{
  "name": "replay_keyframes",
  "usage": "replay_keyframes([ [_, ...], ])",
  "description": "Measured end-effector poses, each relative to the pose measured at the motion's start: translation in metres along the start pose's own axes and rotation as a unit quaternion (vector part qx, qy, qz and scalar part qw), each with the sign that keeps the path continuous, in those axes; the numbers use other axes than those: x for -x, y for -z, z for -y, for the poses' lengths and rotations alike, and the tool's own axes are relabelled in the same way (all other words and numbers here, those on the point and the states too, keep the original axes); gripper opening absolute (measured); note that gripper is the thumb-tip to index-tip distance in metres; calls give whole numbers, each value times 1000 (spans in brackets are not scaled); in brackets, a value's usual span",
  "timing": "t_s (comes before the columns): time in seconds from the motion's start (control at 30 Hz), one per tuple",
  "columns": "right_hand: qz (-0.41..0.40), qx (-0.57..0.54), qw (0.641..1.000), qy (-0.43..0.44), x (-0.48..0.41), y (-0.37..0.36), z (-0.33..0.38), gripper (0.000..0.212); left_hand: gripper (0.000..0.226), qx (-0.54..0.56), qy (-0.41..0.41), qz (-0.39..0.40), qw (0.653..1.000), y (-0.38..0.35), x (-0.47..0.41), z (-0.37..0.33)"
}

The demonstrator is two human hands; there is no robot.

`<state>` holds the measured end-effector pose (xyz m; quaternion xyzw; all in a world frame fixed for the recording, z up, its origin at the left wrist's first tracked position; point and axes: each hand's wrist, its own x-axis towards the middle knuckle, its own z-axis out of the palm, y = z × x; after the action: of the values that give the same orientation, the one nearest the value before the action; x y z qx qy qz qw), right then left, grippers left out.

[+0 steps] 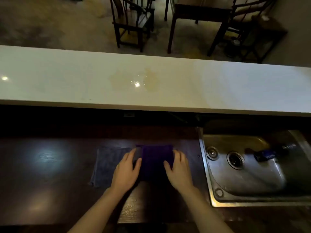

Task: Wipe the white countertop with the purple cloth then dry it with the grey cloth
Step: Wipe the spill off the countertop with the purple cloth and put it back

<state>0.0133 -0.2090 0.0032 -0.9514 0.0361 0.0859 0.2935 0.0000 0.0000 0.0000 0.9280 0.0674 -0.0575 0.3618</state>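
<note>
- white countertop [168, 84]: long raised slab running across the view, well beyond my fingertips. Yellowish wet-looking stain [134, 79] near its middle, straight ahead of my fingers, with a light glare on it.
- dark lower counter [50, 165]: glossy wood surface under both my hands, below the white slab's near edge.
- steel sink [249, 167]: set into the dark counter, off to the right of my right fingers, apart from them. Two drain fittings in the basin; a blue item [265, 155] lies against the far right side, too blurred to identify.
- dark wooden chairs [133, 22] and a small table [198, 15]: on the floor past the white slab, far from my fingers.
- grey cloth [107, 163]: flat on the dark counter, left of my left fingers; my left palm covers its right edge.
- purple cloth [156, 158]: folded rectangle flat on the dark counter, between my two hands, just beside the grey cloth. Can't tell whether the two cloths overlap.
- left hand [126, 172]: palm down, fingers [132, 155] spread and extended, resting on the purple cloth's left edge. Not clamped on anything.
- right hand [179, 172]: palm down, fingers slightly apart, tips laid over the purple cloth's right edge. Flat contact, no pinch visible.
</note>
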Motion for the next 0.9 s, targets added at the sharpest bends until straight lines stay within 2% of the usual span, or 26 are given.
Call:
replay_keyframes([
  [0.13,65,-69,991,-100,-5,-8,-2,68,56,37,53,40,997,-12,2,2],
  [0.33,63,-160,971,-167,-25,-19,-3,79,49,47,69,41,996,-25,-2,0],
  [0.5,97,-297,918,-243,-42,-23,-6,59,45,116,94,70,986,-25,-8,-3],
  [0.57,101,-363,889,-260,-45,-23,-4,41,45,149,113,75,980,-23,-12,-4],
  [0.63,106,-397,875,-258,-44,-19,3,23,43,155,121,77,977,-19,-14,-6],
  [0.7,103,-404,877,-241,-43,-14,9,20,41,153,105,67,980,-11,-15,-10],
  [0.9,96,-389,906,-137,-41,28,45,6,49,92,43,-30,994,36,-28,-29],
])
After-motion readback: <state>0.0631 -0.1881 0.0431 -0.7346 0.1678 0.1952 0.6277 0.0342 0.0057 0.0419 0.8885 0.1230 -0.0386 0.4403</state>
